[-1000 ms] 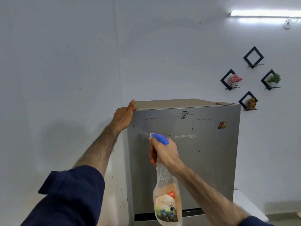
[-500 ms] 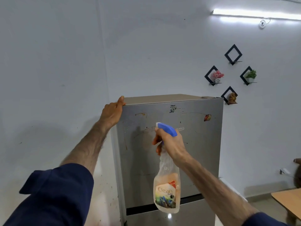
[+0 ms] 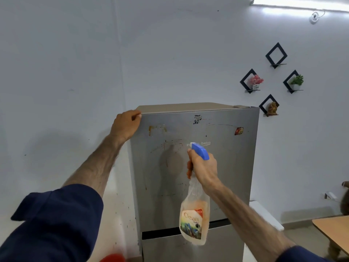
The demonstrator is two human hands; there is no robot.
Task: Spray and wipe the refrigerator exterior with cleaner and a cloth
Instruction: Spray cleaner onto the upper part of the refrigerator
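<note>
Refrigerator: silver, brown-stained door.

A white wall fills the background. A lit tube light is mounted at the upper right, with a small round fitting just below it. Four black diamond-shaped wall shelves hang in a cluster at the right. The left shelf holds a pink flower pot, the right shelf a green plant, the lowest a brown figurine. A wooden table corner shows at the near right. A blurred red object lies at the bottom edge.
</note>
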